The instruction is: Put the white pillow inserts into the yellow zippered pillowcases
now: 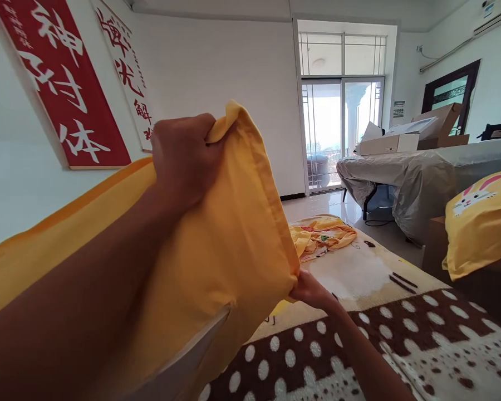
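Holds a large yellow fabric case [237, 217] up in front, between both hands. Clenches its upper corner in a fist with the left grip [187, 153]; pinches its lower corner with the right grip [311, 287], fingers closed. Turns its short edge rightward, slanting down from corner to corner, with the long axis running back toward the lower left. Shows a pale slit [192, 353] low in its side. Displays white 神 and 体 on a tall red hanging scroll [67, 89].
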`<state>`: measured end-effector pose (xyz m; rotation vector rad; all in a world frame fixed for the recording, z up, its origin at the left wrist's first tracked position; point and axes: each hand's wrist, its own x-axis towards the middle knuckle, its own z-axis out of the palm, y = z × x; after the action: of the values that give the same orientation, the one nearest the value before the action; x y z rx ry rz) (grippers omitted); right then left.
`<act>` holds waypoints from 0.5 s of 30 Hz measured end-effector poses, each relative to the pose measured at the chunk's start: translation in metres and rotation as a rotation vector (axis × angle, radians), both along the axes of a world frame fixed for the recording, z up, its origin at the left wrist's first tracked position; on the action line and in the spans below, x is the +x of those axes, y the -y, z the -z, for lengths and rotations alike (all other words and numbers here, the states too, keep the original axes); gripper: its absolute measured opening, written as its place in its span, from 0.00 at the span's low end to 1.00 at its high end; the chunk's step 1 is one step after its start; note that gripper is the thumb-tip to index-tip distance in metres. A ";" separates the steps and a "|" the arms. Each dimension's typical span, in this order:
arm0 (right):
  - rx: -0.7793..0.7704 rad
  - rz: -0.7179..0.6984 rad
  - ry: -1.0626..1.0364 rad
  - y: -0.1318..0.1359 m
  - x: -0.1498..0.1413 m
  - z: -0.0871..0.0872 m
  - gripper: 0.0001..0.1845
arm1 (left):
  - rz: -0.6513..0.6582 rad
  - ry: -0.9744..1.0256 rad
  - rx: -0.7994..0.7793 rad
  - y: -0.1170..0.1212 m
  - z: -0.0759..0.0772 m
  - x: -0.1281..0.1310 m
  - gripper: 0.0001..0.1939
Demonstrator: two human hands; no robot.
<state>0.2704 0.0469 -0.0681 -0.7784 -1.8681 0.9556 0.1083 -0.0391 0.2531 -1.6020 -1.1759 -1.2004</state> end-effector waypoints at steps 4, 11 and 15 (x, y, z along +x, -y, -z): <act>-0.129 0.068 0.058 -0.006 0.004 0.007 0.05 | -0.004 0.012 -0.059 -0.008 0.004 0.018 0.24; -0.269 -0.085 0.232 -0.015 0.064 0.009 0.07 | 0.212 0.159 -0.268 -0.045 0.032 -0.001 0.27; -0.185 -0.250 0.073 -0.003 0.071 -0.017 0.25 | 0.251 0.159 -0.400 -0.048 0.037 0.018 0.26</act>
<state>0.3419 0.0497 -0.0516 -0.7059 -1.9925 1.2873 0.1267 0.0085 0.2165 -2.0290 -1.4155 -1.3300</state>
